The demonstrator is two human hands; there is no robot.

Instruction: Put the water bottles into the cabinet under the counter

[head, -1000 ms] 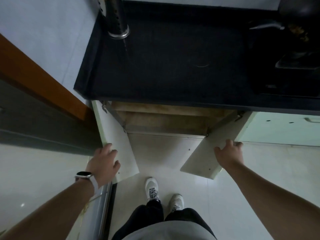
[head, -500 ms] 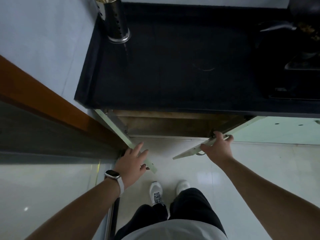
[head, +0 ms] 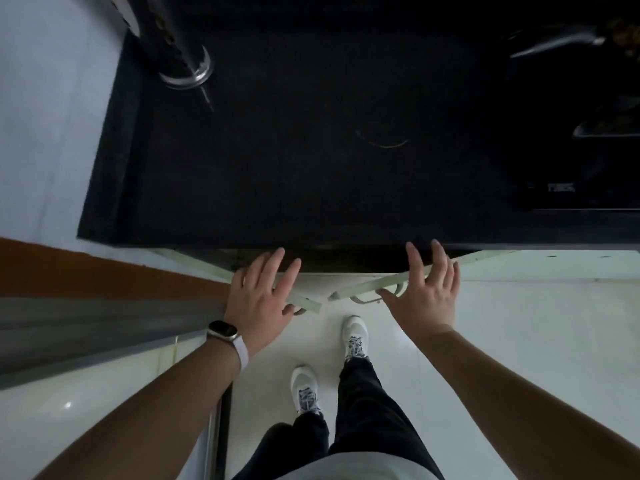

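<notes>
Below the dark worktop [head: 311, 150], both hands, left [head: 259, 299] and right [head: 424, 297], press spread, empty fingers on nearly closed doors [head: 367, 287].

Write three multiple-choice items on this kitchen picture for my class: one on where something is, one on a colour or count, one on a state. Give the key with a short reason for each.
1. Where is the watch?
A. On the left wrist
B. On the right wrist
C. On the counter

2. What colour is the counter?
A. White
B. Black
C. Orange

3. How do the two doors stand?
A. Wide open
C. Fully shut
B. Nearly shut, a gap left between them

Key:
1. A: the white strap sits just behind the left hand.
2. B: the top is black above the pale left door and right door.
3. B: the doors' free edges angle out from the counter front and almost meet, the right hand and left hand spread flat on them.
</notes>
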